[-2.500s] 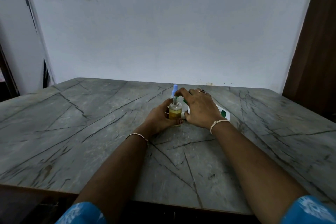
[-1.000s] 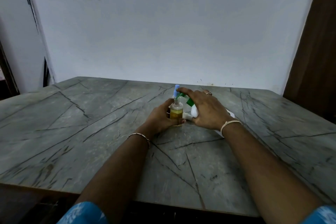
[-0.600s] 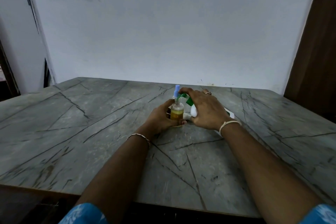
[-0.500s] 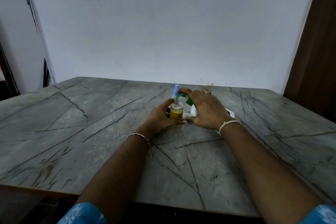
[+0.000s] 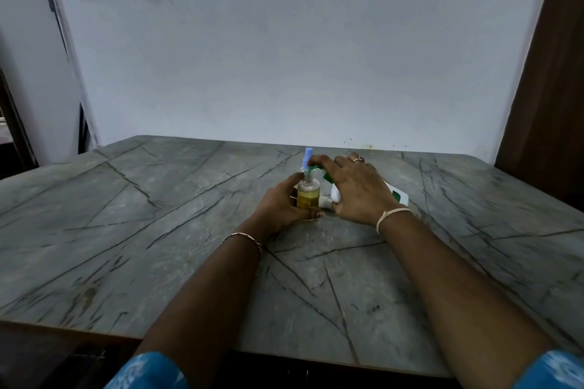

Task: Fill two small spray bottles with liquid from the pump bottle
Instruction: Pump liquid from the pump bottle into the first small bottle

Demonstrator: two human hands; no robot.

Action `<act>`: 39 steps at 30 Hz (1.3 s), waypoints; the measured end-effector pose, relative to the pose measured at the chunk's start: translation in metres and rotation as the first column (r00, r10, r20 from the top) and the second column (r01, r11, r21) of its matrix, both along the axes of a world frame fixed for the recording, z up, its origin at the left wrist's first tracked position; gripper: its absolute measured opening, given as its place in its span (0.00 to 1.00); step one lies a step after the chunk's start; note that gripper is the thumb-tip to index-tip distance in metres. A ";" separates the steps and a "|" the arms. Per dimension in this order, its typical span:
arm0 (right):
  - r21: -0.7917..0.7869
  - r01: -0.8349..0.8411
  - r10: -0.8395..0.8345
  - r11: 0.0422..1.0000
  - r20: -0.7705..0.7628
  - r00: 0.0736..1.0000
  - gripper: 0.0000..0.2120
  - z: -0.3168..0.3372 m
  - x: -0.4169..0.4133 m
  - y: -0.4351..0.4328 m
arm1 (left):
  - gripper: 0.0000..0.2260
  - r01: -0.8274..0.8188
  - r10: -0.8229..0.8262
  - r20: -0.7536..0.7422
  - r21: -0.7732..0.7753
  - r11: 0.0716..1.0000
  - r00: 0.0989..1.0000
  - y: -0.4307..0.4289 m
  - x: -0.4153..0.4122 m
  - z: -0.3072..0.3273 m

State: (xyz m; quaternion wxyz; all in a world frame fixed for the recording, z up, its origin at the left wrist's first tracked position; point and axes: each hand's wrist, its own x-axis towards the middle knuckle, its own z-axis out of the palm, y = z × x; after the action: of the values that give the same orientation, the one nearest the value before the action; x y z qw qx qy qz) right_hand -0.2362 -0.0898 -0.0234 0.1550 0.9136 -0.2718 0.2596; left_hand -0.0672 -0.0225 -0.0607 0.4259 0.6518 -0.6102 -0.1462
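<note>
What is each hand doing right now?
Left hand: closed around the small clear spray bottle of yellow liquid.
Right hand: pressing the green pump head of the white pump bottle.

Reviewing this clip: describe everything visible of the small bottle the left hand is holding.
The small spray bottle is clear, plastic by its look, and stands upright on the grey marble-patterned table. Amber-yellow liquid fills roughly its lower half. Its neck is open, with no sprayer on. The left hand wraps its left side and base. The pump bottle's green spout, pressed by the right hand, sits at its mouth.
</note>
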 end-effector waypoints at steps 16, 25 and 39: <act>0.041 -0.034 0.033 0.999 0.033 0.999 0.38 0.002 -0.003 0.003 | 0.38 0.016 -0.016 0.003 -0.018 1.000 1.000 0.002 -0.002 0.001; 0.045 -0.056 0.055 0.997 0.035 0.998 0.41 -0.001 -0.007 -0.001 | 0.41 0.004 -0.004 -0.024 -0.003 1.000 1.000 0.002 -0.001 0.000; 0.042 -0.047 0.045 0.998 0.046 0.998 0.39 0.001 -0.002 0.003 | 0.40 0.001 -0.001 0.010 -0.010 1.000 1.000 0.005 -0.001 0.002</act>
State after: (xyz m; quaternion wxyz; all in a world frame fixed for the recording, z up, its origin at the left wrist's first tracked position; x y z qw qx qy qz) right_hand -0.2386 -0.0867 -0.0229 0.1230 0.9168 -0.2595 0.2776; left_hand -0.0686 -0.0178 -0.0590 0.4260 0.6502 -0.6133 -0.1404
